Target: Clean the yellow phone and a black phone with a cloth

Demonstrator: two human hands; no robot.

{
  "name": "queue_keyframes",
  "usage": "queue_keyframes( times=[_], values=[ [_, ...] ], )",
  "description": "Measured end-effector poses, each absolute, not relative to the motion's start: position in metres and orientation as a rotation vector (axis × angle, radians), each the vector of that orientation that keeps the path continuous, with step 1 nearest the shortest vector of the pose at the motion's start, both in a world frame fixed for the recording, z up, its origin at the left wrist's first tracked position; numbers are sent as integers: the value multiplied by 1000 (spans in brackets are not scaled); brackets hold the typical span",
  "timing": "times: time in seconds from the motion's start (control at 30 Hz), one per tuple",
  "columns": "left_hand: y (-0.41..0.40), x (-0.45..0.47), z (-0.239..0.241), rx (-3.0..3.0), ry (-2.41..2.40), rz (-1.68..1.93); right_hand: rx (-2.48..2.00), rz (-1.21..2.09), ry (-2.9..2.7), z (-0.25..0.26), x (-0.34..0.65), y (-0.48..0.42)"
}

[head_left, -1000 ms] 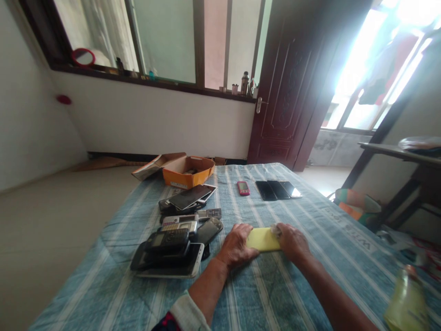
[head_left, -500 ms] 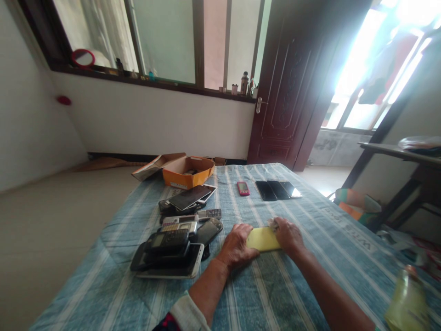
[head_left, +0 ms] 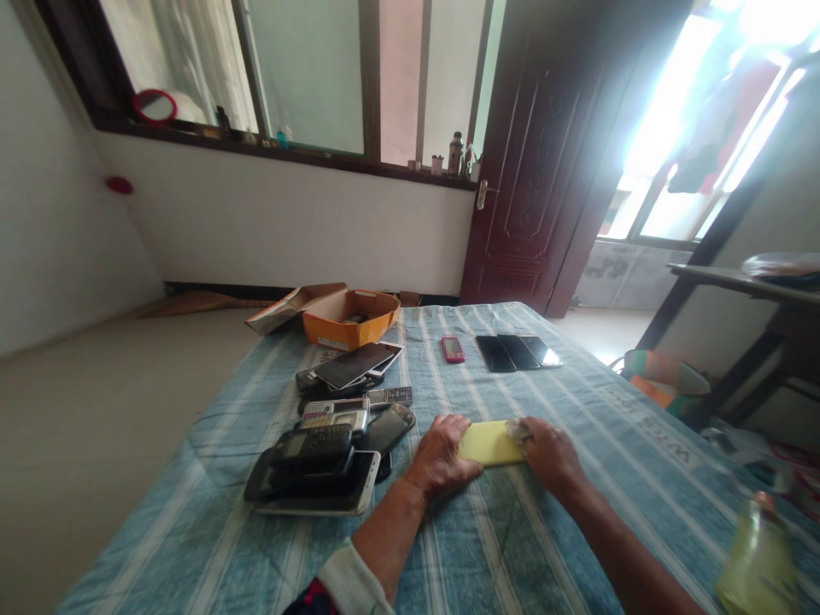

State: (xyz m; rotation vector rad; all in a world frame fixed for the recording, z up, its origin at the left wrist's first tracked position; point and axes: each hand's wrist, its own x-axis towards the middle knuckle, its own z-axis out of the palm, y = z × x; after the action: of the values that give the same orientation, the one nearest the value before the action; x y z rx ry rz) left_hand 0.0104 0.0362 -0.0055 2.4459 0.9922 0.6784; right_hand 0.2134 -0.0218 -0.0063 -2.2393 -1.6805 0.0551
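Note:
A flat yellow phone (head_left: 490, 444), its plain back upward, lies on the striped blue cloth. My left hand (head_left: 443, 453) grips its left end, thumb along the near edge and fingers over the far one. At the right end, my right hand (head_left: 552, 451) pinches a crumpled whitish wipe (head_left: 516, 431) against the phone's far right corner. Left of my left hand is a heap of old phones, among them a black keypad phone (head_left: 313, 448) on top of a white-edged smartphone (head_left: 313, 508) and a grey slider phone (head_left: 388, 429).
An open orange box (head_left: 349, 331) stands at the back left of the cloth-covered surface (head_left: 500, 547). Beyond my hands lie a pink phone (head_left: 453, 348) and several dark smartphones (head_left: 516, 353) side by side. A yellowish bottle (head_left: 757, 559) is at the right front.
My right hand has slid slightly to the right with the wipe, uncovering more of the yellow phone's right end. My left hand and the phone stay in place.

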Motion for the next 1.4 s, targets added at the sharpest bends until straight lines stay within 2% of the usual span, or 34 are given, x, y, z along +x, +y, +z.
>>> queue_keyframes(
  times=[0.3, 0.97, 1.4],
  values=[
    [37, 9, -4, 2445, 978, 666, -2301, 26, -1645, 9, 204, 11],
    [35, 10, -6, 2426, 1002, 684, -2122, 13, -1710, -18, 207, -54],
    [35, 10, -3, 2444, 1001, 654, -2250, 25, -1668, 0, 207, 12]
  ],
)
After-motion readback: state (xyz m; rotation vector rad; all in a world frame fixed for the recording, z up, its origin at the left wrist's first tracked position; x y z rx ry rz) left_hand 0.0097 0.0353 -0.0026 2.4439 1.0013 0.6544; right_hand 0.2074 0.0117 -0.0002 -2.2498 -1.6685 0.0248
